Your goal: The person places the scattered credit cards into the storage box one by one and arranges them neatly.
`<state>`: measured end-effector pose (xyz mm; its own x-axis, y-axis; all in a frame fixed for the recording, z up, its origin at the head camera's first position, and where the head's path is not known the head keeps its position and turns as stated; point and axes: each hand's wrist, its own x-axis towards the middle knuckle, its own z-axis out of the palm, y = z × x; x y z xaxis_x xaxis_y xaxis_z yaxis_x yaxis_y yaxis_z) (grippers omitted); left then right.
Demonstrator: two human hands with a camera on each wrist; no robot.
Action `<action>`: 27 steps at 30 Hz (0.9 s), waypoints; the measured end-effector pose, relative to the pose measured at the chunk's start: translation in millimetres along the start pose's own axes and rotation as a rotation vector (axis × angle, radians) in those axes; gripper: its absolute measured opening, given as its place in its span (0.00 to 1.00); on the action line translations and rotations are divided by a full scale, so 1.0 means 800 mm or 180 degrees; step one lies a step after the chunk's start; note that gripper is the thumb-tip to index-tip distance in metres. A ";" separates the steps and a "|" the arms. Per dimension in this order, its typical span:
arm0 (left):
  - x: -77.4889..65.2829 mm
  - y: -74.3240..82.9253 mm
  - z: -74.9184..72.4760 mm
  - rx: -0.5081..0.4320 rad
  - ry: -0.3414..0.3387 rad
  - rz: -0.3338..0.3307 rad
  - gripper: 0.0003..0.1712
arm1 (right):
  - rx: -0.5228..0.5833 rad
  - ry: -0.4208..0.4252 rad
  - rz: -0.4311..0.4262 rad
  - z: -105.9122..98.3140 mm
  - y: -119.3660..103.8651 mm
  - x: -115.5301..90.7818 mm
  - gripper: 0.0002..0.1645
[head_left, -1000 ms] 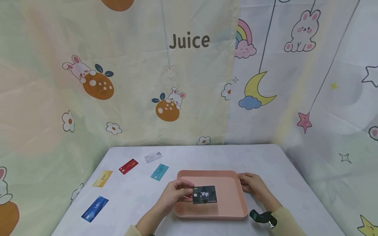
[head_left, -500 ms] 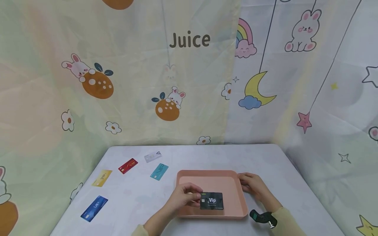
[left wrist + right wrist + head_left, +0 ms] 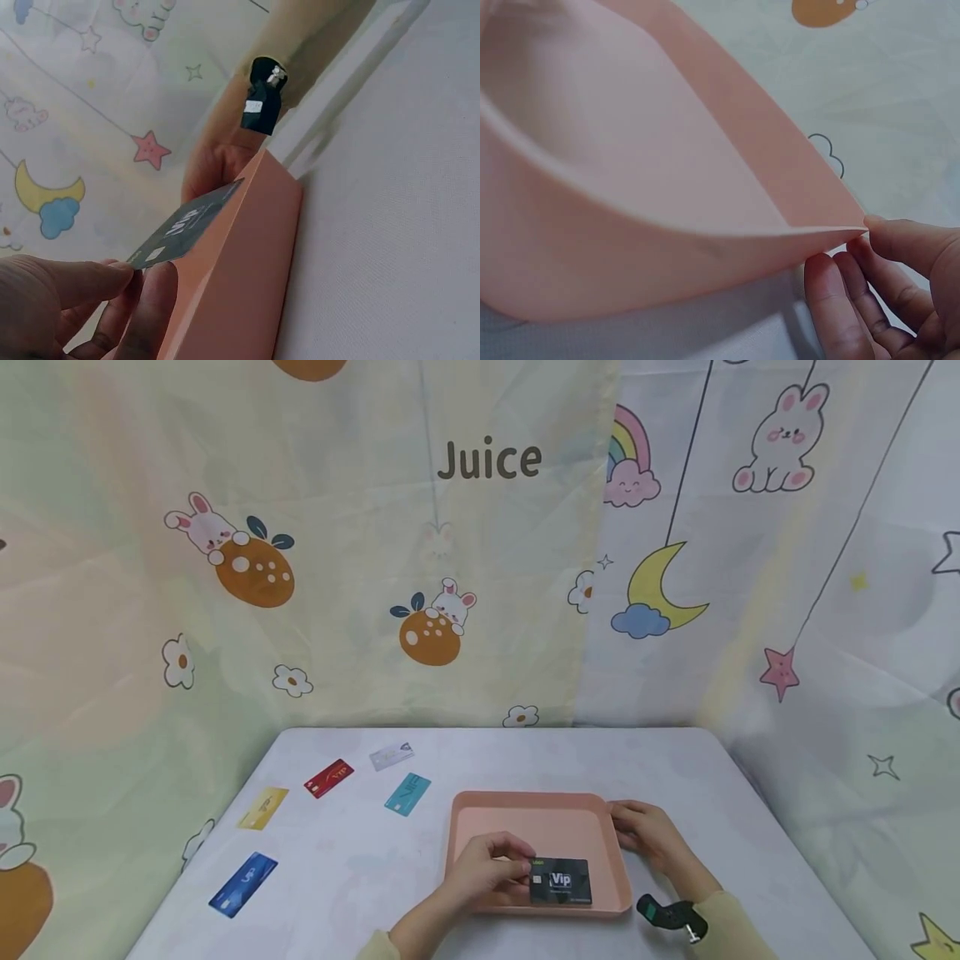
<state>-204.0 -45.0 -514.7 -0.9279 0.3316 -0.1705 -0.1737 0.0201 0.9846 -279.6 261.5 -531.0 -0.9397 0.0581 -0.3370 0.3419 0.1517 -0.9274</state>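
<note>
My left hand (image 3: 489, 870) pinches a black VIP card (image 3: 573, 883) by its left edge, over the front right part of a pink tray (image 3: 517, 822). In the left wrist view the card (image 3: 187, 225) tilts above the tray's wall (image 3: 247, 247), its printed face showing. Thumb and fingertips hold one end of it. At the tray's back right corner is my right hand (image 3: 651, 837). The right wrist view has its thumb on the rim's corner and fingers below, gripping the tray (image 3: 645, 255).
Several other cards lie flat on the white table (image 3: 337, 877) left of the tray: blue (image 3: 243, 885), yellow (image 3: 263, 808), red (image 3: 328, 778), silver (image 3: 392, 757) and teal (image 3: 408, 794). A black band (image 3: 671, 917) is on the right wrist. Printed curtains (image 3: 337, 568) stand behind the table.
The left hand has carried the black card rightward and toward the tray's front right. The right hand has stayed at the tray's corner. The head view has shifted slightly.
</note>
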 end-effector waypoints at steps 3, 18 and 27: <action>0.003 0.000 0.006 0.0031 0.0011 -0.0014 0.10 | 0.0024 -0.0010 -0.0013 0.001 -0.001 0.000 0.32; 0.018 -0.004 0.037 0.0332 -0.0012 0.0119 0.08 | 0.0007 -0.0053 -0.0020 -0.005 -0.003 -0.002 0.34; 0.026 -0.005 0.054 0.0438 -0.0043 0.0092 0.08 | 0.0017 -0.0054 0.0008 -0.003 0.001 0.001 0.34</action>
<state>-208.0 2.7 -520.2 -0.9272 0.3466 -0.1422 -0.0992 0.1392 0.9853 -280.1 264.4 -531.3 -0.9388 0.0418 -0.3418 0.3442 0.1463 -0.9274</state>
